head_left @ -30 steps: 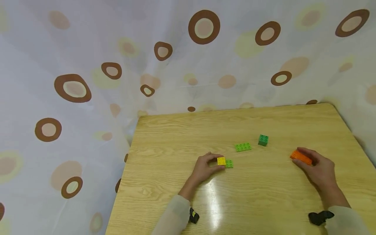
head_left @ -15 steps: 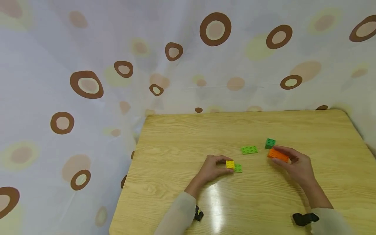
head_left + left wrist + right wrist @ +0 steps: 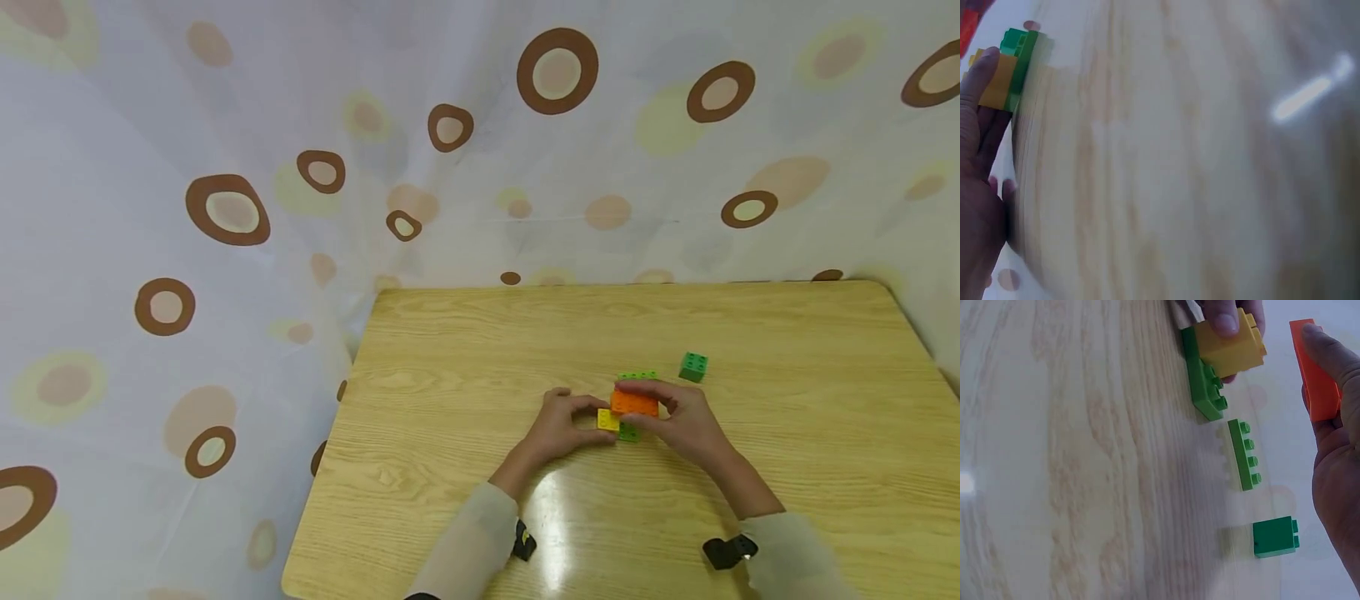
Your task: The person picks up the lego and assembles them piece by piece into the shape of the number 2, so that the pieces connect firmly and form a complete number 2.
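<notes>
My left hand [image 3: 561, 426] pinches a yellow building brick [image 3: 608, 419] between thumb and fingers. In the right wrist view that yellow brick [image 3: 1230, 347] sits on one end of a light green flat brick [image 3: 1200, 384], whose other studs are bare. With thumb and fingers, my right hand [image 3: 688, 417] grips a long orange brick [image 3: 634, 403], held above the light green brick and beside the yellow one in the head view. A gap shows between the orange brick [image 3: 1317, 372] and the yellow one in the right wrist view.
Behind my right hand lies a second light green flat brick [image 3: 637, 375], partly covered by the hand and orange brick. A dark green brick [image 3: 693, 367] stands further right on the wooden table [image 3: 450, 350]. A spotted curtain [image 3: 465, 183] borders the table at back and left.
My right hand has carried the orange brick leftward across the table, past the dark green brick to beside the yellow one. The left hand keeps its hold; the head view has shifted slightly.
</notes>
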Action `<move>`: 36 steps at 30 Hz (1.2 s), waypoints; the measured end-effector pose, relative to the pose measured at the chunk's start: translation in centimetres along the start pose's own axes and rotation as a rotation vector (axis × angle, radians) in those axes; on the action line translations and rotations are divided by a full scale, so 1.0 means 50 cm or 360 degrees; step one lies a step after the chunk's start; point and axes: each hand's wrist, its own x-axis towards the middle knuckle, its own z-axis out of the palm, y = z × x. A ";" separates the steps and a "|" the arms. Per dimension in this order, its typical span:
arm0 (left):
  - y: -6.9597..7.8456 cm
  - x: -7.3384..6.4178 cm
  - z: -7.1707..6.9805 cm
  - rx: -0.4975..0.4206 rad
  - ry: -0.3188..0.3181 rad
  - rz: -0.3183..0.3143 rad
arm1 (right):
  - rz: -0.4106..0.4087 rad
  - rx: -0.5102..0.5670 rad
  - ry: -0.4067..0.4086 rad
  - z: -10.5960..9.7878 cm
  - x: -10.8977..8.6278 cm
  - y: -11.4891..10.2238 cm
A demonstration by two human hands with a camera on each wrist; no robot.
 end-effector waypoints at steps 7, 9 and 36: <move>-0.010 -0.008 -0.024 0.0544 -0.0076 0.0088 | 0.0008 -0.0109 -0.0047 0.020 0.001 0.026; -0.014 -0.013 -0.033 0.0758 -0.0139 0.0057 | 0.0035 -0.0149 -0.0063 0.024 0.002 0.026; -0.020 -0.016 -0.023 0.1021 -0.0192 0.0079 | 0.0031 -0.0412 -0.0080 0.020 -0.010 0.034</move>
